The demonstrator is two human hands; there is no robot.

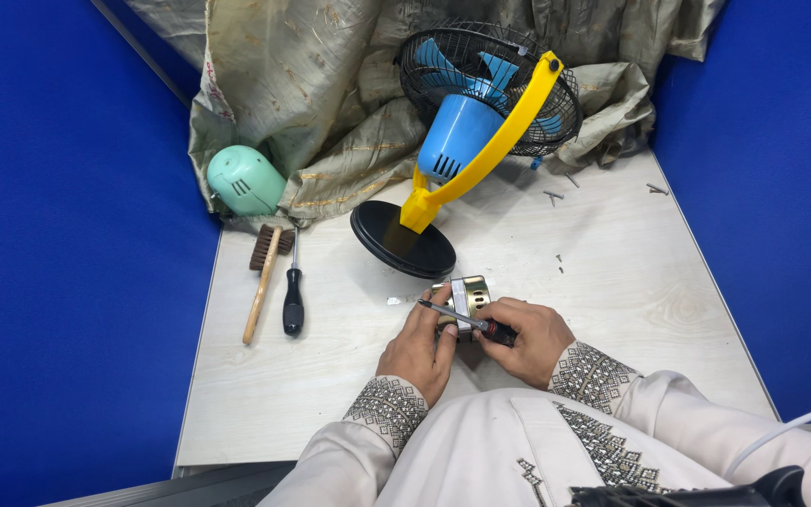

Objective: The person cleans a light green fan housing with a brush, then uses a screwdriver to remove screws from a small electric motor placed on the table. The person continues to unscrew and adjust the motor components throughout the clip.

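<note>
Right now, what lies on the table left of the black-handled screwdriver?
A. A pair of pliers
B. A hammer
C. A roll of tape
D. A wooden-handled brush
D: a wooden-handled brush lies just left of the black-handled screwdriver on the white table, bristle end towards the green motor cover.

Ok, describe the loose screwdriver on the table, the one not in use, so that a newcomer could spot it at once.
Start at the pale wooden table and go to its left edge, below the mint-green rounded plastic housing. Two tools lie side by side there: a wooden-handled bristle brush and, just right of it, the black-handled screwdriver with a thin metal shaft. It is the dark, slim one, untouched by either hand.
</note>
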